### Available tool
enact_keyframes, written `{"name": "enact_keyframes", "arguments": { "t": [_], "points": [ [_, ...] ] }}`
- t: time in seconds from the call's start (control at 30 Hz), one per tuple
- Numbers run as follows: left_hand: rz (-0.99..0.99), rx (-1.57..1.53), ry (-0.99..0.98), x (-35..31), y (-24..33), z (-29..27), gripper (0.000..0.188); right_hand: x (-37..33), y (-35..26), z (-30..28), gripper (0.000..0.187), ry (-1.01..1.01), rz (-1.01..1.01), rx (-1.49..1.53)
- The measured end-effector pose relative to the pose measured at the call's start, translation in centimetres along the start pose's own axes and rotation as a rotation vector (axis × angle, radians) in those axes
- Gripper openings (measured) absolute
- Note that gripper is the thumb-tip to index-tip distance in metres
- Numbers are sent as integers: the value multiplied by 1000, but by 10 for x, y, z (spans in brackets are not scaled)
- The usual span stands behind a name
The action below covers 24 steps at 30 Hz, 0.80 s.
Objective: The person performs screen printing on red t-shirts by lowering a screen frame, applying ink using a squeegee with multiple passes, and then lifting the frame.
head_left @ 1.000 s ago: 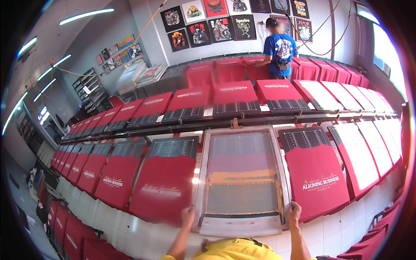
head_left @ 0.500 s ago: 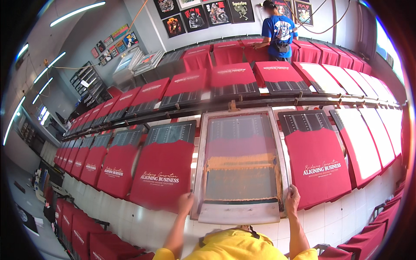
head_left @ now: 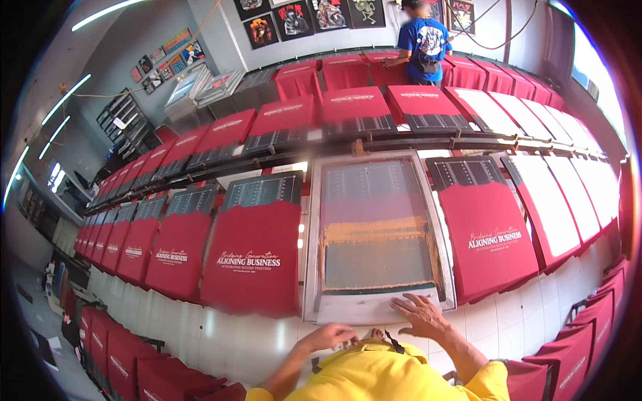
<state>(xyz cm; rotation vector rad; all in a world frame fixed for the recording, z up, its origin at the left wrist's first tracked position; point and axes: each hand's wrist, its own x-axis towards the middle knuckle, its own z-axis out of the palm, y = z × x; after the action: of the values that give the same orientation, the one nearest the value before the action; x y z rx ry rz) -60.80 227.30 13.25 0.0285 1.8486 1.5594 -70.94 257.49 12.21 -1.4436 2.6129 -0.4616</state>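
A screen-printing frame (head_left: 431, 230) lies over the pallet in front of me, with red cloth and a dark board showing dimly through its mesh. A band of orange-tan ink (head_left: 374, 229) crosses the mesh. My right hand (head_left: 421, 315) is open, its spread fingers resting on the right part of the pale strip (head_left: 354, 309) at the frame's near end. Just short of that strip, in front of my yellow shirt, my left hand (head_left: 331, 336) is open and holds nothing, its fingers pointing right and loosely bent.
Printed red shirts (head_left: 249, 281) (head_left: 495, 264) lie on dark pallets on both sides of the frame. A rail (head_left: 267, 162) runs behind them, with another row of shirts beyond. Farther back stands a person in blue (head_left: 426, 47). More red cloth hangs at lower left and right.
Both hands have let go of the frame's sides. My right hand has moved inward onto the near strip, my left hand inward and down toward my waist. The view has shifted slightly.
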Motion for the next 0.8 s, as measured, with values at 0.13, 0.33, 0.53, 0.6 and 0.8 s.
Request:
{"name": "enact_keyframes", "arguments": {
  "t": [0.13,0.33,0.53,0.6,0.8],
  "points": [
    [-36,-67,38,44,-54,41,36,20,0,-6,67,-84,8,-103],
    [29,-329,-39,89,-89,74,51,52,-7,9,38,45,133,-266],
    [71,-554,-58,115,-108,79,45,72,10,-1,31,183,122,-259],
    [31,-640,-9,118,-105,79,43,95,25,-10,32,245,107,-251],
    [-67,-598,135,102,-69,69,37,149,76,-5,36,274,117,-290]
  ]
}}
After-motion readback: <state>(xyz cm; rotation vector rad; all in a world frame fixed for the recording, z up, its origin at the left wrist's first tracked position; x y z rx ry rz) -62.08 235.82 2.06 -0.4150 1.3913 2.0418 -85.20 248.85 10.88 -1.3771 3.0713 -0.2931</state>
